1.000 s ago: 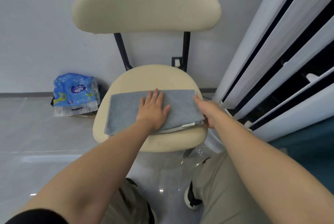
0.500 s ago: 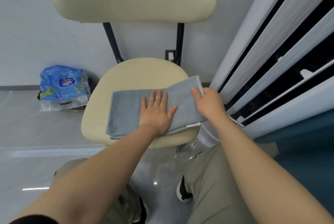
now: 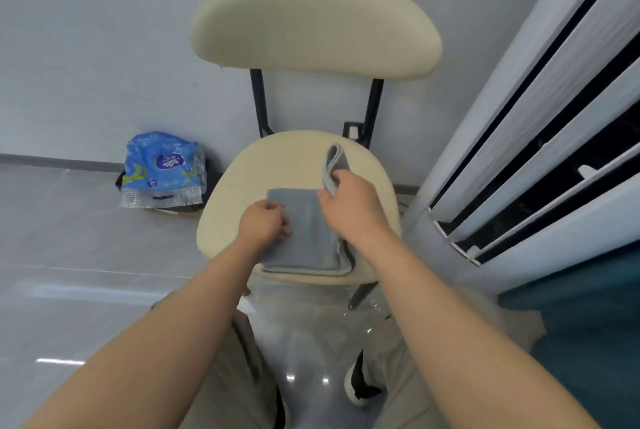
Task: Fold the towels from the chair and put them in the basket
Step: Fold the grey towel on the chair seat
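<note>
Bearing grey towel (image 3: 311, 238): cream chair seat (image 3: 277, 158).

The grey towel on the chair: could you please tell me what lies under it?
Only the cream chair seat shows around the towel; whether anything else lies beneath its layers is covered.

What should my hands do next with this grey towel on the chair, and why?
Probably carry the right hand across to the left and lay the raised end down over the flat part. It pinches one end of the towel up off the chair seat, while the left hand rests with curled fingers on the towel's left side, so the fold looks half done.
</note>
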The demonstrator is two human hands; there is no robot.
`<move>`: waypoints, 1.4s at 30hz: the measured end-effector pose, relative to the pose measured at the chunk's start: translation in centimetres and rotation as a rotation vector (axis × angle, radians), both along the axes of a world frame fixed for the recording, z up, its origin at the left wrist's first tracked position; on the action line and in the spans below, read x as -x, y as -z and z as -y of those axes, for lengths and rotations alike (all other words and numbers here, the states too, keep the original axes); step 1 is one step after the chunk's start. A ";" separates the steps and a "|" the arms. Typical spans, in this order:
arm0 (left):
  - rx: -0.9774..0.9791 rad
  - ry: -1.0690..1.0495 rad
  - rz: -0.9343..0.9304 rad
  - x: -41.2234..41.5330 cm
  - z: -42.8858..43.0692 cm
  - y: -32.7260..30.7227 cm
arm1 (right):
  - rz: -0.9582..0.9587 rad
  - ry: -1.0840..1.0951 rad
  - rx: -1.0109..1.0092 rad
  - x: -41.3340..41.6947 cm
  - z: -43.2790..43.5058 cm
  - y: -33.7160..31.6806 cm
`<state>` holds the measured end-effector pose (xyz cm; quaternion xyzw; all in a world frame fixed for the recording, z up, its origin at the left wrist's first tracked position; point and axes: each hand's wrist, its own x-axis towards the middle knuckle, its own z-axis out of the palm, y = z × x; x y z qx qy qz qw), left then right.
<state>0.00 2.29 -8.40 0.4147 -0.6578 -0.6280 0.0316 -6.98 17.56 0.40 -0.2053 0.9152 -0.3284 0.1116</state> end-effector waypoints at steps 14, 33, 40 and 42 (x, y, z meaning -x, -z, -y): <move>-0.516 0.049 -0.059 -2.4 3.7 -0.2 | 0.186 -0.134 -0.055 -5.3 8.7 8.2; 0.579 0.222 0.398 -0.7 3.0 0.7 | 0.011 -0.204 -0.433 -0.9 0.8 10.8; 0.527 0.286 0.488 0.6 4.2 -0.2 | 0.238 0.307 -0.325 0.7 0.8 9.6; 0.506 0.296 0.520 1.2 4.5 0.1 | 0.384 0.332 -0.146 1.8 1.3 9.5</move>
